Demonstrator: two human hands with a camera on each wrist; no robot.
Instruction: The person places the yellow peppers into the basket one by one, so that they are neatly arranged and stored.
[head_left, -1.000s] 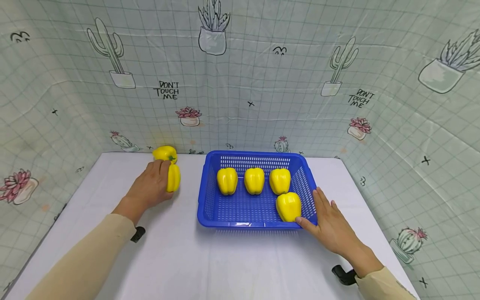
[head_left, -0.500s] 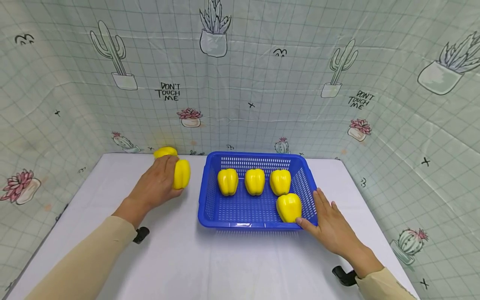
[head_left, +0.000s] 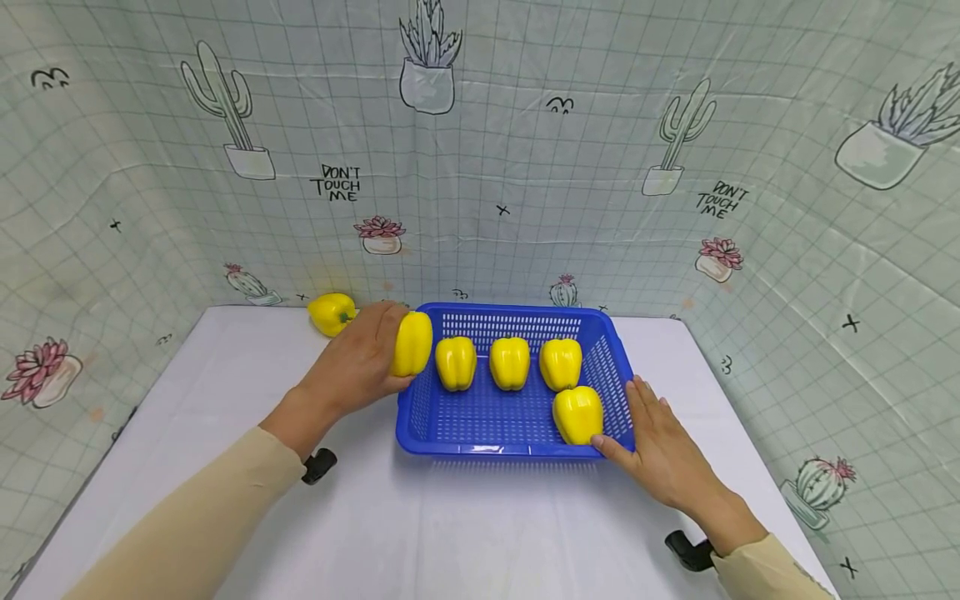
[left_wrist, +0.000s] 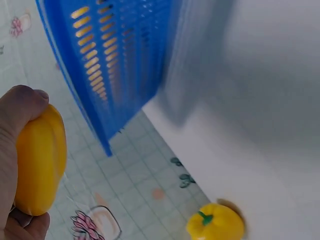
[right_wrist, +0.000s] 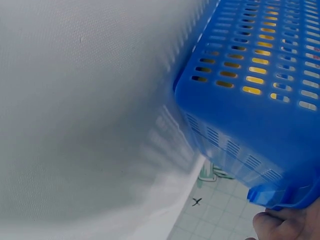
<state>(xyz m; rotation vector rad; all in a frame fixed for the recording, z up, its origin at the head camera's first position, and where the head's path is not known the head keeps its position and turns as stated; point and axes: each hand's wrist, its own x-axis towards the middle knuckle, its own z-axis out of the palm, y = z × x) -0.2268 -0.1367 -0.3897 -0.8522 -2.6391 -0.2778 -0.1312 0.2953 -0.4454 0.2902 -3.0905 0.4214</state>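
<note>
My left hand point(head_left: 367, 358) grips a yellow bell pepper point(head_left: 412, 344) by its side, raised at the left rim of the blue basket point(head_left: 480, 451). In the left wrist view the thumb lies over one end of this pepper point(left_wrist: 42, 160) and fingers show at the other. My right hand point(head_left: 663, 446) rests at the basket's front right corner, fingers fairly straight along the right rim and thumb over the front rim. Inside the basket, three peppers stand in a back row, including the middle pepper point(head_left: 509, 363); another pepper point(head_left: 577, 415) sits at the front right.
One more yellow bell pepper point(head_left: 332, 314) lies at the back left of the white table point(head_left: 450, 533), stem toward the basket. A patterned cloth point(head_left: 480, 150) hangs behind and along both sides. Black straps point(head_left: 318, 466) show at the wrists.
My left hand has lifted the bell pepper from beside the one at the back left and carried it right to the basket's left rim. My right hand stays in place.
</note>
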